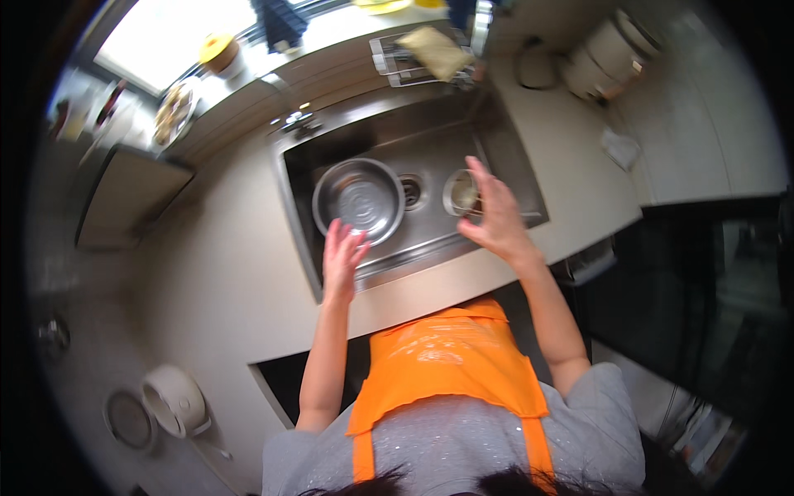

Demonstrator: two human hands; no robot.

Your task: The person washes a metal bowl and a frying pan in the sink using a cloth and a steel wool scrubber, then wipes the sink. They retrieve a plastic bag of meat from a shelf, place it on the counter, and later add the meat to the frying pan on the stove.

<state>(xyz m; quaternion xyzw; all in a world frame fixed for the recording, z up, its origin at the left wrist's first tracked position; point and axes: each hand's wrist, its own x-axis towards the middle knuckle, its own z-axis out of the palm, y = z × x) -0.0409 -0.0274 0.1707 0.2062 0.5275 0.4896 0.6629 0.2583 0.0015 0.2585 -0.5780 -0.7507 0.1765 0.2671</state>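
A round stainless steel basin [376,168] sits in the left part of the metal sink [428,226], beside the drain [410,191]. My left hand [341,257] is at the basin's near edge, fingers apart and holding nothing; whether the fingertips touch the rim cannot be told. To the right of the drain stands a small round bowl [456,193] with something pale in it. My right hand [501,217] is spread at that bowl's right side, thumb and fingers apart, covering part of it. The hand does not appear closed on the bowl.
A faucet [301,121] rises at the sink's back left corner. Behind the sink, a wire rack [397,59] holds a yellowish sponge or cloth [437,53]. A light-coloured appliance [611,56] stands back right. On the left are a board [133,198] and a white appliance [173,400].
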